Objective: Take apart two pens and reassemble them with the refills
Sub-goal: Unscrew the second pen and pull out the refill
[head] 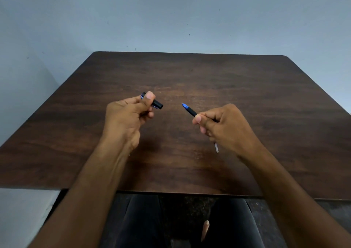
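Pinched in the right hand (218,126), the pen front (190,111) points toward the barrel (156,103) gripped by the left hand (129,113) above the tabletop (247,88). Its refill (216,147), seemingly, trails behind; axes should be aligned before insertion.

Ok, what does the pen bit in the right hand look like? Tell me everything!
The pen front is a thin black tube, plastic by the look of it, with a blue cone and a tiny metal tip. It slants up and left over the table, touching nothing but the right hand, which pinches it between thumb and fingers. A pale thin rod, probably the refill, sticks out below the hand.
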### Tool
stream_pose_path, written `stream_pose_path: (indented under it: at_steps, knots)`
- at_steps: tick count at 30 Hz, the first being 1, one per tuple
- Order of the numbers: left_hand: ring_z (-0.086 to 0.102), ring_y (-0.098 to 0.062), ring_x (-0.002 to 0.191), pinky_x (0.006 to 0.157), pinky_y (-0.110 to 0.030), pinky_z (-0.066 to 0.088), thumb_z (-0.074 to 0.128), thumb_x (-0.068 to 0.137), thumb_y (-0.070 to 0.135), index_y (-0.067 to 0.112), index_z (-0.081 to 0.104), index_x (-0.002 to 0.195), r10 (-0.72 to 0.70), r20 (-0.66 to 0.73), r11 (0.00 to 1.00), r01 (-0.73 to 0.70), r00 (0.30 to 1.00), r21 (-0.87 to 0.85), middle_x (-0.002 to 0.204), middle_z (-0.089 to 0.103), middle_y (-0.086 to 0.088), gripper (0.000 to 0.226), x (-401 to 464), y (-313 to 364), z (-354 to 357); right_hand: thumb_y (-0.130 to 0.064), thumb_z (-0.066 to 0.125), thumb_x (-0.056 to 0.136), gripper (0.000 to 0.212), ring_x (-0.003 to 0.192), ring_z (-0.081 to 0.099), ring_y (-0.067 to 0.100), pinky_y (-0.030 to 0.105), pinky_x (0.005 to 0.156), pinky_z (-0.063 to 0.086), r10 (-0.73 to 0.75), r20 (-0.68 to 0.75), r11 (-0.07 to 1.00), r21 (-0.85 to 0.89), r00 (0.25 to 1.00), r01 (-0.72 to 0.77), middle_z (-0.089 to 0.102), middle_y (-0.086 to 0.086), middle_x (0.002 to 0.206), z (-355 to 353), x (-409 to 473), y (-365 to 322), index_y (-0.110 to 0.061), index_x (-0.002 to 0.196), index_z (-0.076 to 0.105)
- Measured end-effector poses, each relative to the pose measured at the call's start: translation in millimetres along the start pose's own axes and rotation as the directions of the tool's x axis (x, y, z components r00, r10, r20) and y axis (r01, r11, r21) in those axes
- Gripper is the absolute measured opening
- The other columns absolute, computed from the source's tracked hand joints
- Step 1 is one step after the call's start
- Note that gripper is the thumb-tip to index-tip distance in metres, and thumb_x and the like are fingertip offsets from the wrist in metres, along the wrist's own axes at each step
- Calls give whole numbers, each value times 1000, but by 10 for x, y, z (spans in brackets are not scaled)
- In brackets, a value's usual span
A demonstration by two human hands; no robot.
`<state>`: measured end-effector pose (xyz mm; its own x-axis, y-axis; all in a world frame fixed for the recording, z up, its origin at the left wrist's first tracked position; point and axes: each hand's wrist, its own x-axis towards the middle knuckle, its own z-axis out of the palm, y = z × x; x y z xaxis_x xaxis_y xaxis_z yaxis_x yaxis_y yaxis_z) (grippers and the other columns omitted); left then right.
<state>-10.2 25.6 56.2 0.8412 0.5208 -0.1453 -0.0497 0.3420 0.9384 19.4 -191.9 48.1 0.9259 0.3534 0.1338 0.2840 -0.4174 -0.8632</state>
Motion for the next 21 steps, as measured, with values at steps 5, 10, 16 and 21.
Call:
stream_pose_path:
  at_steps: [5, 10, 16, 21]
  knots:
    - [54, -10, 56, 54, -19, 52, 78, 80, 13, -12, 70, 100, -39, 42, 998, 37, 998, 52, 80, 64, -13, 33, -35, -132, 77, -28, 66, 98, 28, 50, 51, 22, 46, 52, 52, 18, 27, 1000, -26, 999, -17, 70, 17, 65, 47, -4, 5, -11, 79, 78]
    - [59, -11, 50, 51, -21, 53, 88, 56, 27, -4, 74, 84, -90, 102, 977, 69, 991, 200, 62, 68, -8, 44, -11, -206, 75, -21, 65, 98, 26, 54, 49, 24, 39, 56, 44, 93, 28, 993, 67, 995, -95, 66, 10, 60, 66, 10, 115, -13, 77, 78]
    - [58, -11, 43, 44, -20, 51, 91, 64, 19, 0, 72, 77, -97, 96, 865, 36, 991, 500, 57, 69, -9, 30, 113, -266, 107, -13, 62, 99, 27, 48, 48, 15, 29, 50, 41, 195, 10, 972, 134, 981, -195, 64, -2, 55, 108, 11, 197, -16, 77, 76]
    - [63, -9, 46, 51, -26, 58, 93, 62, 26, 12, 73, 77, -22, 97, 699, -54, 995, 713, 64, 73, -8, 28, 201, -266, 242, -16, 64, 98, 26, 51, 50, 19, 34, 53, 44, 220, -5, 965, 145, 975, -217, 66, 8, 61, 120, -3, 182, -8, 76, 77]
